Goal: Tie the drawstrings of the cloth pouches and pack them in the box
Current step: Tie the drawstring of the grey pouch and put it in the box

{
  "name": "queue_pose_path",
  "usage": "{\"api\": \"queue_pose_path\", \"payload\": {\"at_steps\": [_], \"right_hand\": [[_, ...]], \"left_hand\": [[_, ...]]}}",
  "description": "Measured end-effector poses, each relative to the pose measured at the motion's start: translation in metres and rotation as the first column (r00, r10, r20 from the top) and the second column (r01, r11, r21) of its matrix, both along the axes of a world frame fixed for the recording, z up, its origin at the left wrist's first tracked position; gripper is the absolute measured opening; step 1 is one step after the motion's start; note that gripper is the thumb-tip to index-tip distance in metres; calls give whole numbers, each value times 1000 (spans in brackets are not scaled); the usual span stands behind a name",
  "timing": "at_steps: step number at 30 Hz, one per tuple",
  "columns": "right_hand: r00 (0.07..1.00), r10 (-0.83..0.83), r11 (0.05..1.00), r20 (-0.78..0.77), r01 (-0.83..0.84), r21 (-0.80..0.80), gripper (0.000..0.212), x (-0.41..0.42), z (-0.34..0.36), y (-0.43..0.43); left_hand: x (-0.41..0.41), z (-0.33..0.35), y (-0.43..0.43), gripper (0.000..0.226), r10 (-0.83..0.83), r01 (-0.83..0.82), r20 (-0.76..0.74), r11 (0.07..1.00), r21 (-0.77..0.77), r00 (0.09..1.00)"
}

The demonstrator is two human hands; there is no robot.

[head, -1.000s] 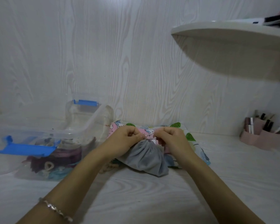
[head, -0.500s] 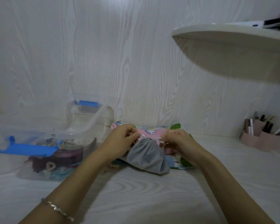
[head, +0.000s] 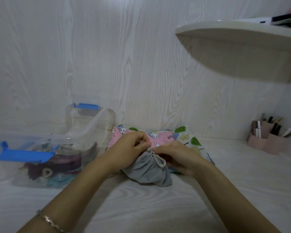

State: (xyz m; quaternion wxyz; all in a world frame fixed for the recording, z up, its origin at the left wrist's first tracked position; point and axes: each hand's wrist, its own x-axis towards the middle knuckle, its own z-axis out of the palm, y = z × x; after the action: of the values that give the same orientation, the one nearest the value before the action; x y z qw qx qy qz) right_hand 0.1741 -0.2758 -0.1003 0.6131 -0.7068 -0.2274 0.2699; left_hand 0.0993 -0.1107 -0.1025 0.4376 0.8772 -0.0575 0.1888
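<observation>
Sitting on white table [head: 158,207]: clear box [head: 84,130] at left, part-filled; patterned pouches [head: 160,136] stacked by wall; grey pouch [head: 148,172] just in front, long axis front-to-back, gathered neck pointing toward wall. Left hand [head: 129,148] pinches drawstring [head: 160,159] at neck; right hand [head: 180,157] grips its loop

Left hand [head: 129,149], right hand [head: 179,158], both curled.

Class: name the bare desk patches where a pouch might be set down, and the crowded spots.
Bare: the desk in front of the grey pouch, and between the printed pouches and pink organiser. Crowded: from clear box to pouches.
</observation>
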Motion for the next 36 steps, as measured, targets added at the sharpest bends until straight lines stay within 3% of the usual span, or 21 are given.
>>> {"api": "queue_pose_path", "payload": {"at_steps": [4,11,14,19,22,25,31,36], "right_hand": [[991,18,998,-132,-10,63,53,-1,-4,4],[980,43,994,-195,-24,103,62,2,-6,4],[980,28,994,-196,-7,111,57,2,-6,5],[983,-20,995,-183,37,92,45,3,-9,9],[986,-37,996,-162,50,79,11,1,-10,10],[991,-34,997,-131,42,63,14,1,-11,9],[998,-43,999,-44,43,-4,13,0,-11,9],[998,-66,995,19,67,-72,44,1,-13,14]], "left_hand": [[0,1,0,14,-1,0,31,1000,27,1000],[-2,3,-1,15,14,-24,87,992,123,996],[-4,5,-1,13,120,-157,173,963,220,978],[-14,11,-4,15,343,-385,177,848,363,922],[-17,14,-5,21,379,-419,181,795,438,908],[-17,16,-3,26,341,-384,180,769,512,923],[-19,16,-5,16,357,-368,108,832,415,928],[-14,9,-5,17,192,-221,165,958,185,968]]}}
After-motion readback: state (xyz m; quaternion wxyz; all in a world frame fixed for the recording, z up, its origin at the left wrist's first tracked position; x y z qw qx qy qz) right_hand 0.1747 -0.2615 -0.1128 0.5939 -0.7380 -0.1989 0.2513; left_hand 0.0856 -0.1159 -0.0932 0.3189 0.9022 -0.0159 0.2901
